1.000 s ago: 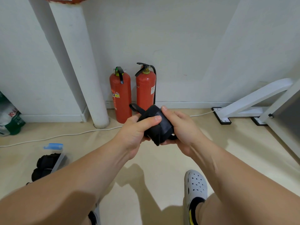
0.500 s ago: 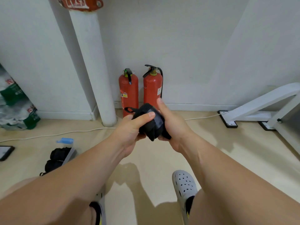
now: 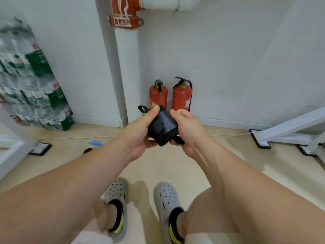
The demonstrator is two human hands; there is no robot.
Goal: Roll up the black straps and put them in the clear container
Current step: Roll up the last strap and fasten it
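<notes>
At the centre of the frame both hands held one black strap (image 3: pixel 162 128), wound into a fat, squarish roll and lifted well clear of the floor (image 3: pixel 175 166). The left hand (image 3: pixel 139 132) gripped the roll's left side, thumb pressed over its top edge. The right hand (image 3: pixel 188 129) was curled round the right side, fingers wrapped underneath. A small loop (image 3: pixel 142 109) of webbing stuck out at the roll's upper left, and a short tail (image 3: pixel 178 140) poked out below the right hand.

The strap looked soft and light, a woven fabric with some spring in it, so the roll would likely loosen the moment pressure came off. The safest hold seemed to be across the outermost wrap, pinning the free end flat against the layers beneath rather than lifting by the loop.

The clear container could not be made out. Only a blue piece (image 3: pixel 95 143) lay on the floor left of centre, just above the left forearm, and whether it belonged to the container could not be told
</notes>
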